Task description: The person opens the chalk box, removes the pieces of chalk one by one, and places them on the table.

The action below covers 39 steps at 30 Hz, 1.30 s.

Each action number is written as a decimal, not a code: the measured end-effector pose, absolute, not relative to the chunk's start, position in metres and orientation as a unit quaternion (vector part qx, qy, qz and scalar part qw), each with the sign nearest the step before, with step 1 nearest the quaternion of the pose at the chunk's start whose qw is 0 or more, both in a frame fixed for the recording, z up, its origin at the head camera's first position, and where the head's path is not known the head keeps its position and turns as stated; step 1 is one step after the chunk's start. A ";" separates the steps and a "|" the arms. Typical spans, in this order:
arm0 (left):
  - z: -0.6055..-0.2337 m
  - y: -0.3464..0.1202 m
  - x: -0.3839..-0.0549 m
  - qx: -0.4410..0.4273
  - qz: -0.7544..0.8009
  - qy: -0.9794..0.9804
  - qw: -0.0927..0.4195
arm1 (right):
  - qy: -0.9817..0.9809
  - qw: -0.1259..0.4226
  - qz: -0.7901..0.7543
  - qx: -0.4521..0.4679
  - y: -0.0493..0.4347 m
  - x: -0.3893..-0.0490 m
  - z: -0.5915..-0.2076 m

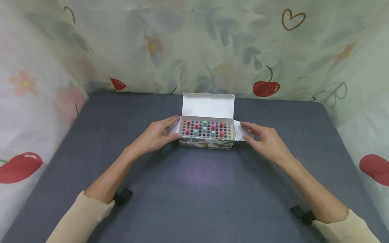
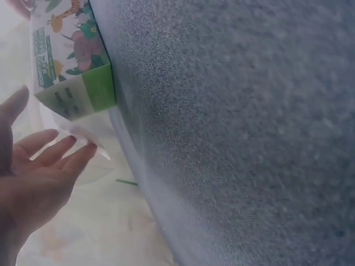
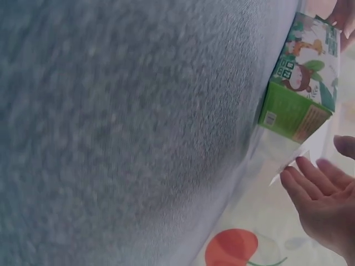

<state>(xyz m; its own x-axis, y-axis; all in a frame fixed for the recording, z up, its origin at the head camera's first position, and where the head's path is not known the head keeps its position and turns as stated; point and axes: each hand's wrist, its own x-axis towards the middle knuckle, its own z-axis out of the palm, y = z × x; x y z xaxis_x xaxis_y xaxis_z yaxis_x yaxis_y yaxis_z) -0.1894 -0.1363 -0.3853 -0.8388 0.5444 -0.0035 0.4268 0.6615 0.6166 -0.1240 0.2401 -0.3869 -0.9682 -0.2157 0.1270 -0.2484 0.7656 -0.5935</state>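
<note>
A cardboard box (image 1: 206, 144) with a printed animal pattern sits on the table, its white lid (image 1: 208, 105) raised at the back. Inside, rows of round holes show, with several red and green capped pieces standing up among them. My left hand (image 1: 155, 136) is at the white left flap (image 1: 175, 127), fingers extended behind it and thumb near the box's front corner. At the right flap (image 1: 238, 131), which is folded outward, my right hand (image 1: 267, 141) has its fingertips against the outer side. Both wrist views show the thumbs apart from the fingers.
The dark grey table (image 1: 200, 206) spreads around the box. Behind it hangs a pale curtain (image 1: 188, 50) printed with cherries, flowers and hearts, which also runs along both sides. A black strap (image 1: 123, 196) hangs at the left wrist, another (image 1: 303, 215) at the right.
</note>
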 end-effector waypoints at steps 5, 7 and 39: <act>-0.386 -0.130 -0.191 0.268 0.365 0.884 0.115 | -0.902 -0.028 0.422 0.088 0.237 -0.125 -0.388; -0.388 -0.128 -0.192 0.276 0.385 0.872 0.123 | -0.886 -0.044 0.455 0.079 0.236 -0.126 -0.389; -0.395 -0.115 -0.198 0.277 0.405 0.866 0.097 | -0.881 0.050 0.463 0.085 0.221 -0.134 -0.385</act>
<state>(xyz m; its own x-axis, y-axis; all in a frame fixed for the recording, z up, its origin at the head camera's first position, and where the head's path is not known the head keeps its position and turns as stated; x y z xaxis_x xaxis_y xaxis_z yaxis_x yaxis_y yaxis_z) -0.1983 -0.1153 -0.3946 -0.8280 0.5578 0.0569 0.4014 0.5188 0.7548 -0.1345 0.2207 -0.3849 -0.9804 -0.1042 0.1671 -0.1967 0.5565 -0.8072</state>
